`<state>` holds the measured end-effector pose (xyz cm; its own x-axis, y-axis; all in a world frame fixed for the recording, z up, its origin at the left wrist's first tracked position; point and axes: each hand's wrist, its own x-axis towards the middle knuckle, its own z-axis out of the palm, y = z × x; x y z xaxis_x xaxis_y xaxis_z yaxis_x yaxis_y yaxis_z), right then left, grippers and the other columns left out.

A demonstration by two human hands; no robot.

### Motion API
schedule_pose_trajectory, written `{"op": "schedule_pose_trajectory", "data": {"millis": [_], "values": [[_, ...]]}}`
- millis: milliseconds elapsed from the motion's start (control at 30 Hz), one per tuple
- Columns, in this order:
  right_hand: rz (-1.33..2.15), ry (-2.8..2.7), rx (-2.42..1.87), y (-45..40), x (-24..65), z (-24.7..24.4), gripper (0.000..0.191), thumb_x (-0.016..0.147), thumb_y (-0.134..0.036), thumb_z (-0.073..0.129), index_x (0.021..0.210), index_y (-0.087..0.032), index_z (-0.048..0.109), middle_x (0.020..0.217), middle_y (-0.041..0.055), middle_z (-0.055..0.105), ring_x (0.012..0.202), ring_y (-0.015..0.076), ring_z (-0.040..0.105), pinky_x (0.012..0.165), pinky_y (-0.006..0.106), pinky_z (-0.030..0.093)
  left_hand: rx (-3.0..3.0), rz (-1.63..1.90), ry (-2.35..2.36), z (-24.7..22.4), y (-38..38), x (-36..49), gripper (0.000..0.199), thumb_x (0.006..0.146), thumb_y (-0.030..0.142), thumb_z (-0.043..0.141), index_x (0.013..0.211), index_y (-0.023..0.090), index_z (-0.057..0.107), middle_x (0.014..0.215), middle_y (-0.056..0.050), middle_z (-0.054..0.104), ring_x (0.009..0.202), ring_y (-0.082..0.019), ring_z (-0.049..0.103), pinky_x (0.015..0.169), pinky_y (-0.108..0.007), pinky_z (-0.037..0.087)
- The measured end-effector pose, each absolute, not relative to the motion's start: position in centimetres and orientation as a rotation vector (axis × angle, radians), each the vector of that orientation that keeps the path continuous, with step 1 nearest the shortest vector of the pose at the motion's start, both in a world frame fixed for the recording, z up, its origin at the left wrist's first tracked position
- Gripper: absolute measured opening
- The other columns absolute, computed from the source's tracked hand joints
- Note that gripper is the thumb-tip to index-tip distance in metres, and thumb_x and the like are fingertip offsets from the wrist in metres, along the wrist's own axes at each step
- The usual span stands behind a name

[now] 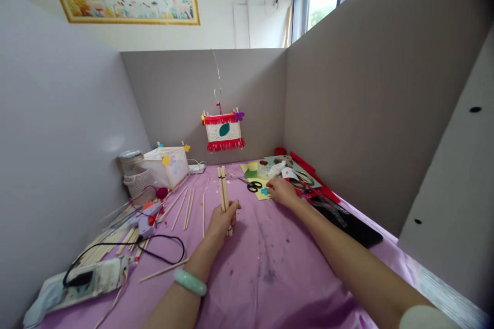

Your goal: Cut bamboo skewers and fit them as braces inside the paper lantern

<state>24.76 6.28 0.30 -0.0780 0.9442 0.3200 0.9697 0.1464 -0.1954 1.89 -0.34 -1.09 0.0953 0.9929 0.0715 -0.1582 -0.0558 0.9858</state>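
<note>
My left hand (224,221) is wrapped round a small bundle of pale wooden sticks (223,187), held nearly upright over the cloth, with dark marks near their upper ends. My right hand (283,192) is low at the right, its fingers bent together beside a blue flower cutout (264,191) on yellow paper (262,196). What those fingertips hold, if anything, is hidden. Black-handled scissors (253,186) lie just left of it. Loose sticks (189,209) are spread on the cloth left of my left hand.
A purple cloth (254,267) covers the table between grey partitions. At left are a glue gun (145,221), a power strip (88,282) with looping cable, and a white lantern frame (172,167). A red-fringed lantern (224,132) hangs at the back. A black tablet-like slab (357,226) lies right.
</note>
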Motion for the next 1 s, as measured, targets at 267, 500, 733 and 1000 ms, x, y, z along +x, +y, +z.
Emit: {"op": "schedule_pose_trajectory", "data": {"millis": [267,500,733,1000], "values": [[-0.194,-2.207,-1.839,7.1,22.7,-0.7,0.021,0.084,-0.021,0.051,0.097,-0.013,0.066,0.098,0.0133,0.065,0.103,0.0261,0.051,0.084,0.033,0.037,1.171,1.401,0.944,-0.4,-0.6,1.6,0.036,0.066,0.048,0.067,0.071,0.016,0.052,0.046,0.007,0.043,0.042,-0.007,0.041,0.043,-0.019,0.032],[-0.19,-2.119,-1.911,7.3,22.6,-0.6,0.021,0.089,-0.027,0.051,0.099,-0.012,0.061,0.098,0.0085,0.062,0.096,0.0207,0.055,0.083,0.037,0.041,1.156,1.364,0.885,-0.5,-0.7,1.7,0.034,0.069,0.047,0.065,0.069,0.016,0.05,0.042,0.009,0.04,0.038,-0.005,0.035,0.04,-0.018,0.027],[-0.188,-1.888,-1.818,7.9,24.6,4.0,0.031,0.086,-0.018,0.047,0.114,-0.007,0.055,0.117,0.0226,0.052,0.112,0.0316,0.044,0.089,0.042,0.033,1.145,1.316,0.878,-0.5,-0.8,1.8,0.035,0.073,0.049,0.061,0.069,0.016,0.051,0.04,0.01,0.035,0.036,-0.005,0.031,0.038,-0.018,0.024],[0.316,-2.131,-1.047,2.2,15.9,3.3,0.026,0.091,-0.033,0.045,0.106,-0.021,0.062,0.102,0.0017,0.063,0.09,0.0128,0.056,0.075,0.021,0.042,1.246,1.275,0.91,-0.9,-0.5,1.9,0.032,0.072,0.046,0.06,0.065,0.016,0.049,0.039,0.011,0.029,0.036,-0.005,0.027,0.039,-0.019,0.024]]}}
